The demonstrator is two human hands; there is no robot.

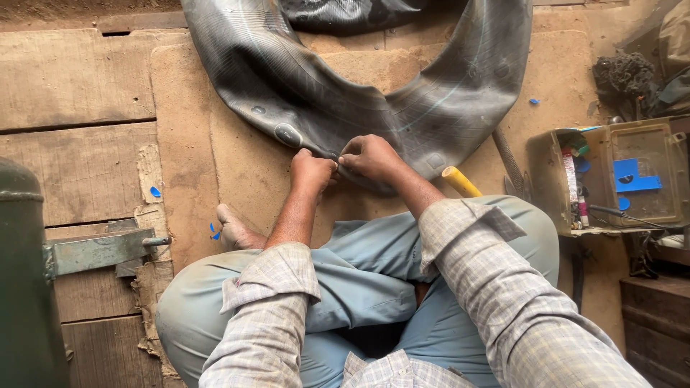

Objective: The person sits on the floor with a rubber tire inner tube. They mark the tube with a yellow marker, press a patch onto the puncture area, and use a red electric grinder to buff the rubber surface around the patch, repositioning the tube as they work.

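Observation:
A large black rubber inner tube (302, 86) lies in a curve on the brown board floor (194, 144) in front of me. My left hand (311, 171) and my right hand (370, 156) meet at the tube's near edge, both with fingers pinched on the rubber. I sit cross-legged in light blue trousers with a bare foot (233, 230) showing at the left. A dark oval patch (287, 134) sits on the tube just left of my left hand.
A yellow tool handle (460, 182) pokes out beside my right knee, with a metal file (507, 159) behind it. An open box of tubes and blue scraps (611, 179) stands at the right. A green metal cylinder with a bracket (29, 273) is at the left.

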